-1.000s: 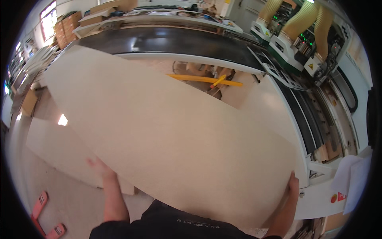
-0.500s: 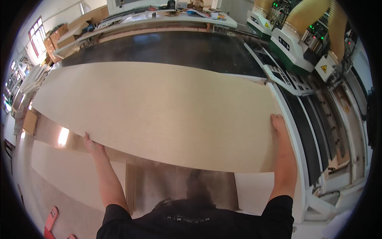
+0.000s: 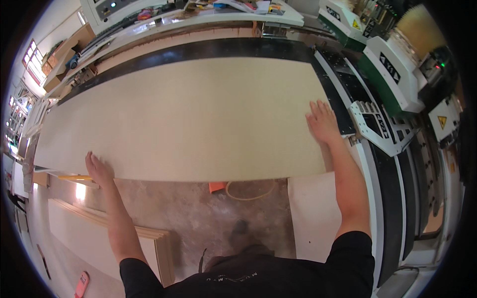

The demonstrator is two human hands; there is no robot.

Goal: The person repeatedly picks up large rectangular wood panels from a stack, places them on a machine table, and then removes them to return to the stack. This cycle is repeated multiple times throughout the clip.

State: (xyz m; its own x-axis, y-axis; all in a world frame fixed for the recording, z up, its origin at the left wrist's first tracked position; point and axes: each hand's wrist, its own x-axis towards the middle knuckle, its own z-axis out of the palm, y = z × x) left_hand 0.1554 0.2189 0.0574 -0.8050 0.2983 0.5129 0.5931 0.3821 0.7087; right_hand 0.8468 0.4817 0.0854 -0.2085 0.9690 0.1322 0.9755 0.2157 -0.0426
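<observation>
A large pale wood panel (image 3: 194,119) lies across the black machine bed (image 3: 218,49), its near edge reaching out over the floor. My right hand (image 3: 323,124) rests on the panel's top face by the right edge, open with fingers spread. At the near left edge, my left hand (image 3: 101,170) lies on the panel with fingers stretched out; part of its thumb side is hard to make out. Both arms are extended forward.
White machine heads (image 3: 392,74) and a slotted white bracket (image 3: 380,126) stand to the right. A stack of panels (image 3: 114,228) sits low on the left, a pale board (image 3: 318,213) low on the right. A cluttered white table (image 3: 238,20) runs along the back.
The panel has moved forward and now lies over more of the black bed. Both hands have gone from holding its edges to resting on top, the right one farther forward.
</observation>
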